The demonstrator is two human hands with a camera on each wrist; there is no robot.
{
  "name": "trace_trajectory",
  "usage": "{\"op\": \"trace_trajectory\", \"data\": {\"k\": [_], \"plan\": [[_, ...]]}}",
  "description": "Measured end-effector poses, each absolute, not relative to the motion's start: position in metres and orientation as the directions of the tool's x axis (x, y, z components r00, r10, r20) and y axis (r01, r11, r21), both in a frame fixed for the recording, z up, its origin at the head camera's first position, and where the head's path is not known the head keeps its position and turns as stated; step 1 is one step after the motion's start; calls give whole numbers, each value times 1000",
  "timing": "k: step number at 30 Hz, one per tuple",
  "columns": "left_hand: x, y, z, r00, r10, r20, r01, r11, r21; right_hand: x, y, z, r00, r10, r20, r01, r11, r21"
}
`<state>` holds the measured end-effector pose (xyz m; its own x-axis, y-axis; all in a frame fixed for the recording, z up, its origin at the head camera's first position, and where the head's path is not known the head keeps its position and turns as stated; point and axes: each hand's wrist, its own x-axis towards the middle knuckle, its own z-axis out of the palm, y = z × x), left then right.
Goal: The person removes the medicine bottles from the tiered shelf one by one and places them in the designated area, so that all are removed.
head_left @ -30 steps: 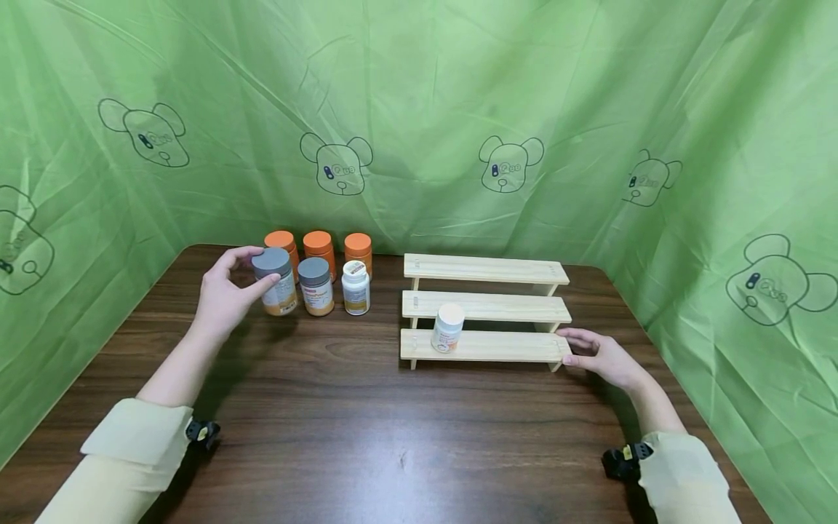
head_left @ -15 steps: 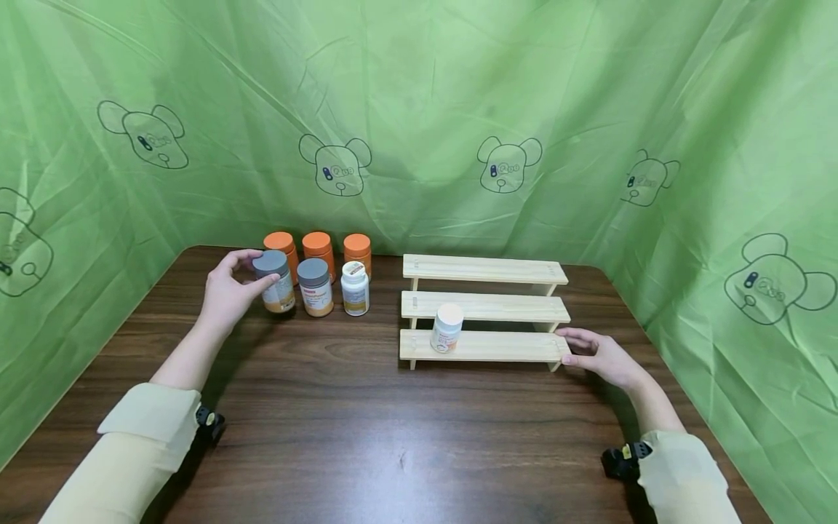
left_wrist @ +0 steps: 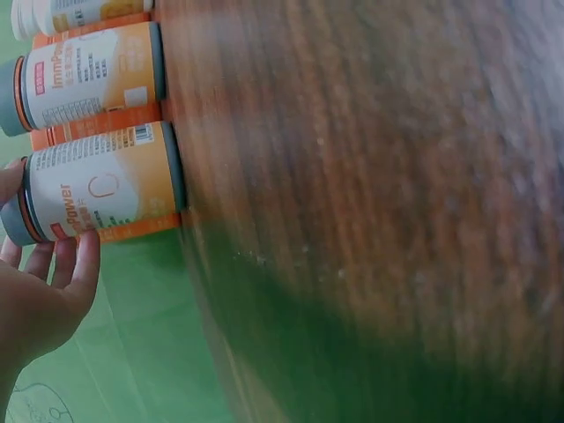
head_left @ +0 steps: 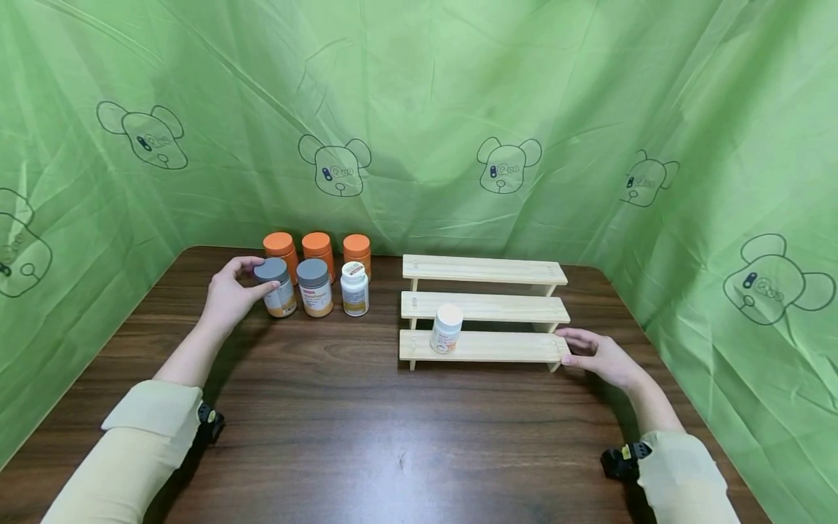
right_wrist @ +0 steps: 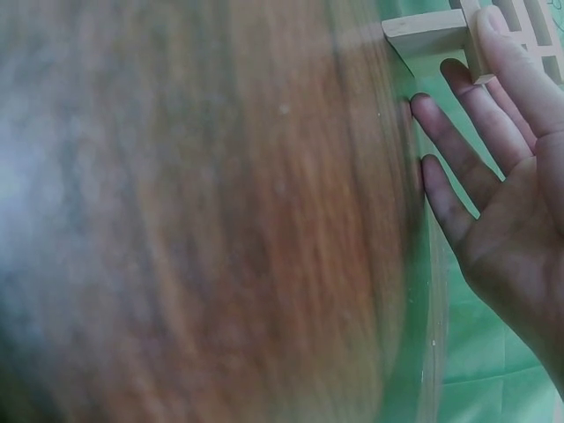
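On the left side of the table, my left hand point(head_left: 229, 295) holds a grey-lidded supplement bottle point(left_wrist: 106, 185) near its lid, thumb on one side and fingers on the other. The bottle stands upright at table level, beside a second grey-lidded bottle point(head_left: 316, 291). At the right, my right hand point(head_left: 604, 358) pinches the end of the lowest board of a three-tier wooden shelf point(head_left: 504, 346). In the right wrist view, the thumb lies on the shelf board point(right_wrist: 476, 40) and the other fingers are spread below. A white bottle point(head_left: 447, 331) stands on that lowest tier, left of its middle.
A white bottle point(head_left: 355, 291) stands right of the grey-lidded pair. Behind them is a row of orange-lidded bottles point(head_left: 317, 246). A green curtain point(head_left: 419, 109) with bear outlines surrounds the dark wooden table point(head_left: 366, 437).
My left hand has lowered the grey-lidded bottle to table level, in line with the second grey-lidded one. The right hand has stayed on the shelf's end.
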<state>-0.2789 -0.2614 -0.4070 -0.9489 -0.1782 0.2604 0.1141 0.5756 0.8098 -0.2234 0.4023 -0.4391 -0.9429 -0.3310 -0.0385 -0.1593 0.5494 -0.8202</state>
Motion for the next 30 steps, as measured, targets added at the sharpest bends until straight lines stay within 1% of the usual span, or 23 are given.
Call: {"op": "trace_trajectory", "data": {"k": [13,17,24,30], "plan": [[-275,-254,-402,-945,-209,252,77,606,792,-223,402,-439,-938,-345,-32,-167,532,-830],[-273,-251,-400,-947,-208,246,69,614,787,-223,402,-438,-939,-341,-35,-167,544,-822],[-268,-249,-389,-959,-145,242,101,625,774,-222,402,-437,-941,-338,-36,-170,561,-810],[-263,-244,-377,-955,-127,270,138,616,775,-223,402,-439,-942,-333,-31,-171,561,-810]]}}
